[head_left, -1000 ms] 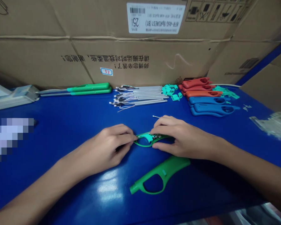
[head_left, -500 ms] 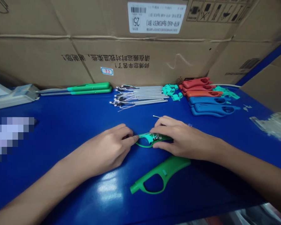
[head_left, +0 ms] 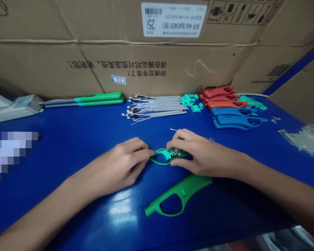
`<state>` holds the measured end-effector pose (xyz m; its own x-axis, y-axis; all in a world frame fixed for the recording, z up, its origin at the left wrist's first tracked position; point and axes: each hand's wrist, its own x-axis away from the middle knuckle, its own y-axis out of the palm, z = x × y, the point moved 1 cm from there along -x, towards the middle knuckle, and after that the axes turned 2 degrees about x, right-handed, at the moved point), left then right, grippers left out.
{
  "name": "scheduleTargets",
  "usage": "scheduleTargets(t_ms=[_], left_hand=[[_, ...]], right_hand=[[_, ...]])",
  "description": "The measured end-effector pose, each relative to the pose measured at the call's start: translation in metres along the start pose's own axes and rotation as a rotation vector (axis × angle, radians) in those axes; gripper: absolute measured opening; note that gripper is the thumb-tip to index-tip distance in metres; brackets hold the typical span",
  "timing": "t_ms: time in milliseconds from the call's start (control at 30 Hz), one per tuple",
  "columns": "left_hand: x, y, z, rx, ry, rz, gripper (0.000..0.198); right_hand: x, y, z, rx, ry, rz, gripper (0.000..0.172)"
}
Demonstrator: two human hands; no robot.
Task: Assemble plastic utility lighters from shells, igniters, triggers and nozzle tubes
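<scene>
A green handle shell with a teal trigger piece and small wires lies on the blue table between my hands. My left hand pinches its left end with curled fingers. My right hand covers its right part, thumb and fingers closed on it, fingertips at the wires. A second green handle half lies loose just in front of my right hand.
Along the back stand cardboard boxes. In front of them lie two green-handled rods, several metal tubes with wires, teal small parts, red shells and blue shells. Clear plastic parts sit far right.
Both hands stay on the green handle shell; my fingers shift slightly over the wires, and the shell barely moves.
</scene>
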<state>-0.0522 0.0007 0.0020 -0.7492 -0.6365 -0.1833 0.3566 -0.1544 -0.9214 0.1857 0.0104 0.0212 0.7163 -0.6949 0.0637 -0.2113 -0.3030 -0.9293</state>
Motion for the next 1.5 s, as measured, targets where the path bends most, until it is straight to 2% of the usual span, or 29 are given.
scheduleTargets(t_ms=[167,367,667,800,1267,1500], left_hand=[[-0.0012,-0.0001,0.0002,0.021,0.008,0.01,0.026],[-0.002,-0.001,-0.0002,0.037,-0.016,0.017,0.025],[-0.0019,0.0003,0.0019,0.02,-0.074,-0.033,0.036],[-0.0029,0.0,0.0027,0.046,-0.069,-0.066,0.034],[-0.0026,0.0016,0.0014,0.082,-0.085,-0.067,0.034],[-0.0025,0.0007,0.0028,0.071,-0.089,-0.072,0.034]], right_hand=[[0.001,0.0018,0.0018,-0.01,-0.012,-0.012,0.032],[0.0013,0.0033,0.0038,-0.02,-0.036,0.014,0.031],[0.0003,0.0045,0.0049,-0.032,-0.039,0.008,0.028],[0.0002,0.0047,0.0036,-0.044,-0.024,0.006,0.027],[0.0001,0.0036,0.0021,-0.051,-0.039,-0.002,0.031],[0.0006,0.004,0.0016,-0.039,-0.048,0.012,0.026]])
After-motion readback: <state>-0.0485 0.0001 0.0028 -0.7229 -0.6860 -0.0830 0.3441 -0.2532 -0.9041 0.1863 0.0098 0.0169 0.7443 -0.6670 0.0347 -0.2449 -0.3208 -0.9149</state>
